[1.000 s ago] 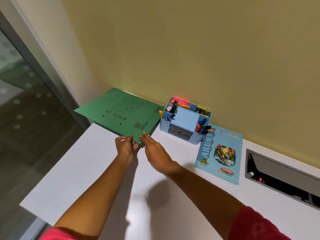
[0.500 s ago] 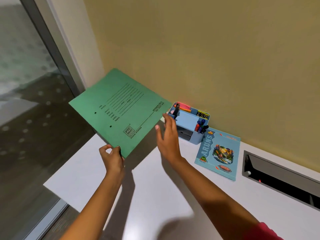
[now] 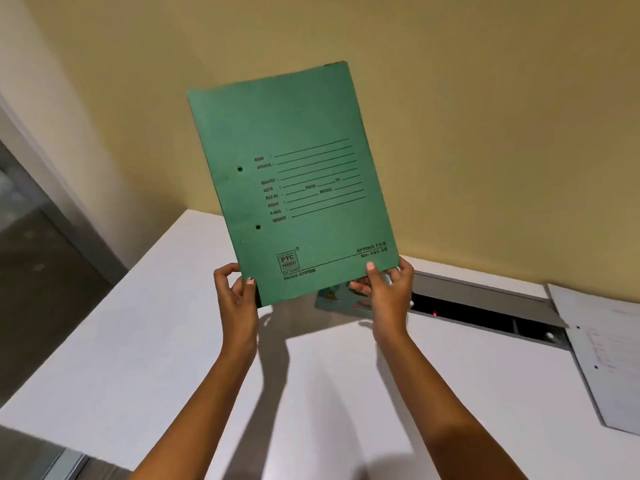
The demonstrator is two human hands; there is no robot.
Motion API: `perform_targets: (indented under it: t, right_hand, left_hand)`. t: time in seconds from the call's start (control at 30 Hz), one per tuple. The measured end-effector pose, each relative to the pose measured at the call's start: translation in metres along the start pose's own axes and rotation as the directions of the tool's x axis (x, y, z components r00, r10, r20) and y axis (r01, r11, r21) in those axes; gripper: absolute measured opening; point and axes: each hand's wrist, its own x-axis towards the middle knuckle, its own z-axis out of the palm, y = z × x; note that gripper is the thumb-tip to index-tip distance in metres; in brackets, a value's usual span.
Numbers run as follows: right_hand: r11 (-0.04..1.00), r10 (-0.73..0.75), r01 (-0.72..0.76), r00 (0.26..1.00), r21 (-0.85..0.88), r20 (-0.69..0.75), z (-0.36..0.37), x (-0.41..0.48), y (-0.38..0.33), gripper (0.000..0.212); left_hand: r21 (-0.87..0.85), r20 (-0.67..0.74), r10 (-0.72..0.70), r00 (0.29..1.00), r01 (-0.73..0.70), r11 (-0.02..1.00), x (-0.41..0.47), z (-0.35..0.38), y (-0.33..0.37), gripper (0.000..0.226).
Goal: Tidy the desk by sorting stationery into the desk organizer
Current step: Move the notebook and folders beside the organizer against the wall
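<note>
Folder (image 3: 294,181) now raised upright off desk (image 3: 138,341), long axis vertical. Left hand (image 3: 235,289) and right hand (image 3: 388,285) each pinch a bottom corner; organizer hidden behind it.

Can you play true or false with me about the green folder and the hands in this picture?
1. Both hands hold the green card file folder by its bottom corners. True: left hand, right hand.
2. The folder lies flat on the white desk. False: it is held upright above it.
3. The folder has two punched holes. True.
4. The folder's printed lines are filled in with writing. False: they are blank.
5. A pale grey folder lies at the desk's right. True.
</note>
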Motion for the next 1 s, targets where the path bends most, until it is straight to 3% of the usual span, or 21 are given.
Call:
perform_targets:
  t: [0.23,0.53,0.63,0.77,1.0]
  right_hand:
    - [0.996,-0.045,0.063,0.965,0.061,-0.257,-0.148,0.01,-0.022,0.038]
    - [0.99,-0.05,0.121,0.789,0.075,-0.613,-0.338,0.004,-0.045,0.036]
    - [0.996,-0.014,0.073,0.715,0.054,-0.699,-0.398,0.002,-0.047,0.037]
    - [0.999,0.043,-0.009,0.607,0.047,-0.793,-0.476,0.003,-0.048,0.038]
    - [0.975,0.183,-0.203,0.527,0.087,-0.83,-0.588,0.014,-0.047,0.048]
  left_hand:
    - [0.015,0.308,-0.001,0.951,-0.004,1.0,-0.059,0.11,-0.028,0.02]
    - [0.121,0.608,-0.076,0.791,0.003,0.993,-0.151,0.253,-0.079,0.028]
    - [0.177,0.652,-0.147,0.744,0.039,0.983,-0.189,0.298,-0.103,0.033]
    - [0.299,0.765,-0.281,0.58,0.066,0.952,-0.239,0.35,-0.133,0.052]
    - [0.477,0.788,-0.44,0.431,0.025,0.879,-0.294,0.414,-0.18,0.062]
